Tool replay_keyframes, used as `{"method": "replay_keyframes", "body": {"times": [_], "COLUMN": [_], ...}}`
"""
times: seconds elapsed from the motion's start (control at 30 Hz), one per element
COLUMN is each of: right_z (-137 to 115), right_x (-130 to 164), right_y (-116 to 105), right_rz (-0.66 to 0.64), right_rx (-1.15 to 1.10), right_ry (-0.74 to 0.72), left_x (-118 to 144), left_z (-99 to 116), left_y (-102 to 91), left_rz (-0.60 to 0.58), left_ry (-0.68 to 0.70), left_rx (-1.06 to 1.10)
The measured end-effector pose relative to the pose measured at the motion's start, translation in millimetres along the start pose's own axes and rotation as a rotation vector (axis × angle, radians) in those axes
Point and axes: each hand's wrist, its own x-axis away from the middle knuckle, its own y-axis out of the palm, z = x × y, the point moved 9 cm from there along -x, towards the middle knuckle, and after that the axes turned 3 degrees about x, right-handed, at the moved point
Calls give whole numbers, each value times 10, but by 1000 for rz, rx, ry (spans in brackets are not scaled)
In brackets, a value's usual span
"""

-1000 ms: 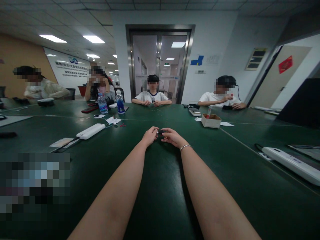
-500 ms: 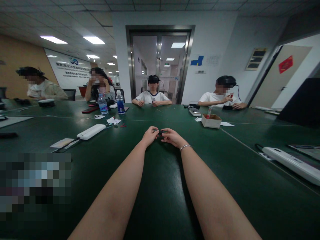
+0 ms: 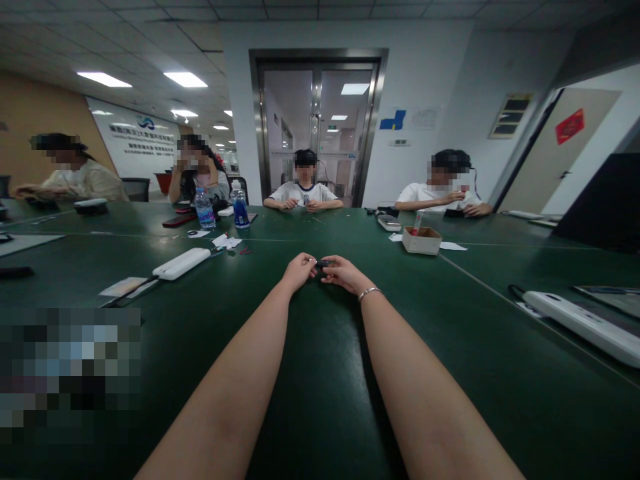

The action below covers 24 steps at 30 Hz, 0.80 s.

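Both my arms stretch far out over the dark green table (image 3: 320, 373). My left hand (image 3: 299, 269) and my right hand (image 3: 340, 271) meet fingertip to fingertip and pinch a small black object (image 3: 321, 264) between them, just above the tabletop. The object is too small to identify. A thin silver bracelet (image 3: 369, 291) circles my right wrist.
A white power strip (image 3: 181, 263) lies to the left, another (image 3: 585, 323) at the right. A small cardboard box (image 3: 421, 240) sits right of centre. Two water bottles (image 3: 241, 208) and paper scraps (image 3: 226, 241) stand further back. Several people sit along the far side.
My hands stay together on the small black object with only slight finger movement. The person at the far left has leaned forward over the table.
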Motion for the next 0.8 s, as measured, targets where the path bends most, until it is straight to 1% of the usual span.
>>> {"method": "replay_keyframes", "body": {"times": [0.2, 0.3, 0.37, 0.47, 0.53, 0.6, 0.63, 0.7, 0.8], "right_z": [12, 13, 6, -11, -23, -31, -36, -41, -23], "right_x": [-10, -11, -25, -68, -99, -115, -113, -92, -31], "right_y": [-3, 9, 33, 88, 119, 138, 136, 123, 156], "right_rz": [-9, -12, -9, 7, 29, 48, 61, 80, 33], "right_rx": [-7, 37, 108, 283, 402, 453, 438, 323, 100], "right_ry": [4, 6, -5, -33, -45, -45, -41, -26, 14], "left_x": [10, 27, 42, 67, 78, 82, 82, 81, 89], "left_z": [-12, 9, 27, 75, 118, 152, 162, 166, 154], "left_y": [-51, -96, -133, -171, -159, -122, -103, -67, -14], "left_rz": [37, 71, 102, 143, 143, 121, 107, 78, 31], "left_ry": [24, 43, 49, 68, 94, 121, 131, 141, 142], "left_rx": [-237, -328, -346, -374, -394, -397, -393, -384, -360]}}
